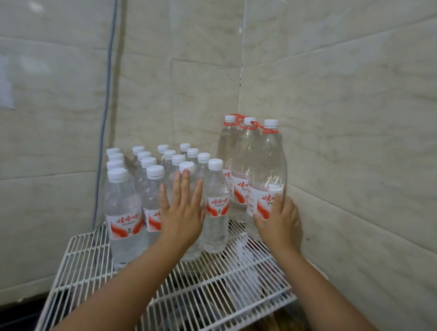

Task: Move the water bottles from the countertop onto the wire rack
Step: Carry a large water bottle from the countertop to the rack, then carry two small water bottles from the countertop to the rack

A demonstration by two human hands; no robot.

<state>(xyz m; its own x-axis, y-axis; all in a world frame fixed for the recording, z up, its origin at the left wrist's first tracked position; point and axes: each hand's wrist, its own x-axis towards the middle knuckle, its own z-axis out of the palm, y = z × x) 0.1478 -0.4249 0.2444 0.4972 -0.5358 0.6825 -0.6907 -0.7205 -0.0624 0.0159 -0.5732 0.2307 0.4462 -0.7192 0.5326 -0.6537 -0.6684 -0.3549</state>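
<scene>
My right hand (278, 220) grips the tall bottle (267, 180) on the wire rack (206, 288) by the wall corner (it stands upright) — I nudge it back gently, left hand (182, 211) flat-fingered, steadying the small bottles (161, 182).

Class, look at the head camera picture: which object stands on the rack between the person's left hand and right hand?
In the head view, one small water bottle stands on the wire rack between the left hand and the right hand, which grips a large bottle.

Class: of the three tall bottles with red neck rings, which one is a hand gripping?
The front tall bottle, nearest the right wall: the right hand curls around its label. The other two stand untouched behind.
</scene>
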